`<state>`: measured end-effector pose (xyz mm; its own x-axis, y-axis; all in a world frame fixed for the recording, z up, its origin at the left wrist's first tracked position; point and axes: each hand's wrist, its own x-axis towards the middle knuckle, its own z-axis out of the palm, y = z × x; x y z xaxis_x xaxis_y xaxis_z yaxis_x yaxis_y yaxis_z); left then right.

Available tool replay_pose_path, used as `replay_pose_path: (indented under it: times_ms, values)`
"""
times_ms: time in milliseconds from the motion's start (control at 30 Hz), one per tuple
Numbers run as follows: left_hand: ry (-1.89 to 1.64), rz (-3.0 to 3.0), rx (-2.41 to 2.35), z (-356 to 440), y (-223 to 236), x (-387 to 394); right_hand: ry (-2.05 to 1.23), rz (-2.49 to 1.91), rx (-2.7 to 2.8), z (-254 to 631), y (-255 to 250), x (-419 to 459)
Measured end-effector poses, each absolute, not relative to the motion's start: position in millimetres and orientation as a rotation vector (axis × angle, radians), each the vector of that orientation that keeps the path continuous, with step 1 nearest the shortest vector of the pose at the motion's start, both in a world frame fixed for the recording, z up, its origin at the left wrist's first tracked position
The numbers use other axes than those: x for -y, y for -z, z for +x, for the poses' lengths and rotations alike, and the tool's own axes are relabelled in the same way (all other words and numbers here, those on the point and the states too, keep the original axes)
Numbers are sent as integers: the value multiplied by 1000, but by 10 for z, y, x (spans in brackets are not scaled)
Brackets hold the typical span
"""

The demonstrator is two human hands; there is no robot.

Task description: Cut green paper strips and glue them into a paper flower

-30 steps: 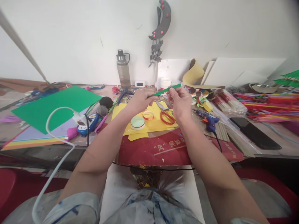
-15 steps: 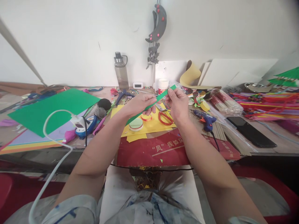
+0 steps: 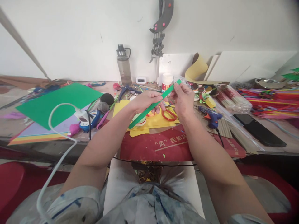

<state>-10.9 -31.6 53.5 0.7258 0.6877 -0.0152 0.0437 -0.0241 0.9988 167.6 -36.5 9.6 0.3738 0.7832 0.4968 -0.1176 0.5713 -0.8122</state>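
Note:
A green paper strip [image 3: 146, 112] runs slantwise between my hands, above the table. My left hand [image 3: 149, 102] pinches it near its middle. Close to its upper right end, my right hand [image 3: 183, 97] grips it between thumb and fingers. Below lies a yellow paper sheet [image 3: 118, 109]. On that sheet rests a round white disc [image 3: 142, 122], partly covered by the strip. Scissors with red handles [image 3: 170, 115] lie just under my right hand, their blades mostly hidden. A red-and-white paper cup [image 3: 167, 81] stands behind the hands.
A red board [image 3: 151, 146] lies at the table's front edge. To the right are a blue glue gun [image 3: 211, 117] and a black phone [image 3: 259, 130]. Green paper [image 3: 63, 104] and a power strip [image 3: 91, 121] with a white cable lie left. A bottle [image 3: 124, 67] stands at the back.
The view has shifted, so the scene sits slightly right and higher. The green strip now passes across the white disc, with both hands still holding it.

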Motion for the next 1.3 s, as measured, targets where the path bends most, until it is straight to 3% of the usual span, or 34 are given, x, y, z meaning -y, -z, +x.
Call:
replay_pose_path:
  times_ms: [233, 367, 867, 1300]
  values:
    - [-1226, 1113, -678, -83, -550, 176, -1003, -911, 1267, 1438, -91, 536]
    - [-1401, 1001, -705, -138, -516, 49, -1229, -967, 1550, 1229, -12, 650]
    - [-1279, 857, -617, -48, -543, 154, -1418, -984, 1444, 1178, 54, 632]
    - [-1377, 809, -648, -104, -435, -48, -1465, -985, 1463, 1188, 26, 651]
